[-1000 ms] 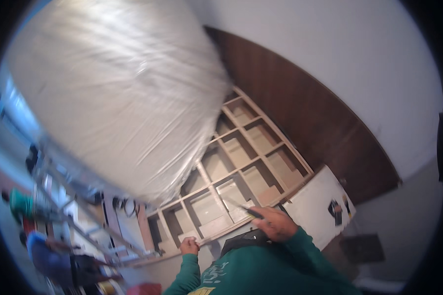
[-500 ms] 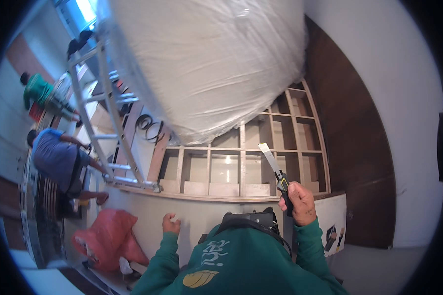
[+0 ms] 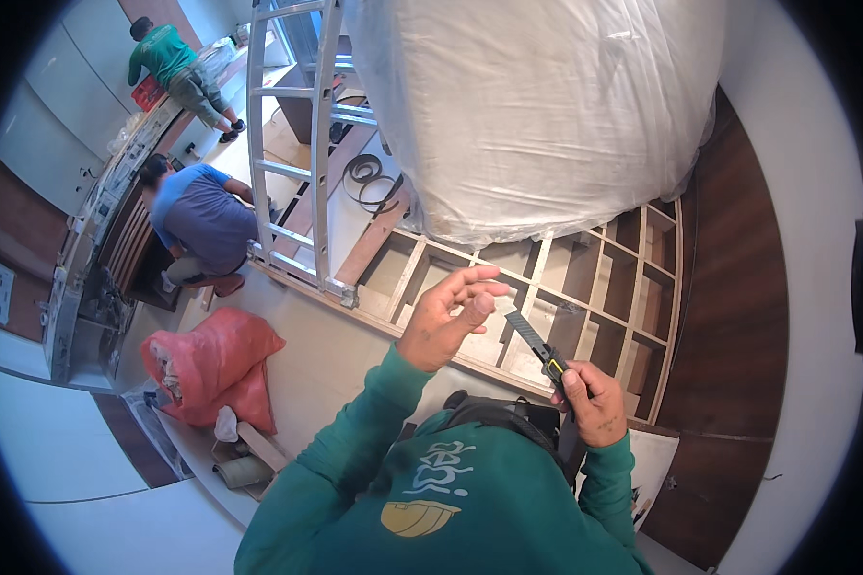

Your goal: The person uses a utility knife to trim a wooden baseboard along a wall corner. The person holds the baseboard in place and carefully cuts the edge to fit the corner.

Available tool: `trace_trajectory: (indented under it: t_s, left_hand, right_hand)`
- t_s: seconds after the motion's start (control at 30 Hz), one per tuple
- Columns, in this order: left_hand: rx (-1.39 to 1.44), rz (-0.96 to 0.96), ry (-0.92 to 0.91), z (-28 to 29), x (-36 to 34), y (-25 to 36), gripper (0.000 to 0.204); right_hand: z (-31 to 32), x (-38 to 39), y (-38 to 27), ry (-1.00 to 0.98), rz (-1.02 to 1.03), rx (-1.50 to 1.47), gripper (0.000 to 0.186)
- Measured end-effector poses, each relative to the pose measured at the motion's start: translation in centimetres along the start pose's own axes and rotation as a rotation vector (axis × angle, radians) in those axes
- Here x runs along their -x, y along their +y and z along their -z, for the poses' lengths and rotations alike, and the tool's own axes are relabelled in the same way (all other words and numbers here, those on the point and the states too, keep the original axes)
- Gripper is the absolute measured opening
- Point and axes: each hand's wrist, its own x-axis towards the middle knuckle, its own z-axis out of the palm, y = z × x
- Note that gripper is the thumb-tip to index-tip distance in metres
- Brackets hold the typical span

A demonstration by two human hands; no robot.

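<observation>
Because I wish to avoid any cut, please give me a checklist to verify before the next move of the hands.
1. Knife held by its handle: ok, the right grip is closed around it.
2. Blade drawn in: not ok, it is out.
3. Left grip well clear of the blade: not ok, its fingers are close to the tip; contact is unclear.
4. Gloves on: not ok, both hands are bare.
5. Co-workers away from the blade: ok, both are off to the left.
6. Ladder steady: cannot tell.

Head view, fisheye: looking steeply down past a green long-sleeved shirt (image 3: 499, 508), facing over the near edge of a pale wooden grid-shaped frame (image 3: 537, 280), standing close.
</observation>
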Motion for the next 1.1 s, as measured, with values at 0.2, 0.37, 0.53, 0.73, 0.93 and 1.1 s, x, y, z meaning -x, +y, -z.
trace_trajectory:
  t_s: [0.2, 0.37, 0.53, 0.73, 0.93, 1.1]
  left_hand:
    - [0.063, 0.161, 0.059, -3.0, -0.2, -1.6, 0.033]
    - [0.097, 0.158, 0.070, -4.5, 0.2, -3.0, 0.031]
    - [0.179, 0.164, 0.007, -5.3, 0.6, -3.1, 0.033]
    - [0.153, 0.213, -0.009, -5.2, 2.3, -0.8, 0.034]
    - [0.228, 0.302, 0.085, -5.1, 2.7, -3.5, 0.039]
    - [0.238, 0.107, 0.068, -6.0, 3.3, -1.9, 0.043]
  right_hand:
    - [0.7, 1.3, 1.0, 0.042, -0.058, -0.055, 0.037]
    - [1.5, 2.0, 1.4, 0.024, -0.101, -0.085, 0.036]
    - [1.8, 2.5, 2.3, 0.107, -0.178, -0.253, 0.035]
    - [1.9, 2.6, 2.2, 0.118, -0.126, -0.368, 0.036]
    - [1.8, 3.2, 1.9, 0.114, -0.120, -0.316, 0.036]
    - [1.2, 3.7, 2.0, 0.114, -0.145, -0.231, 0.034]
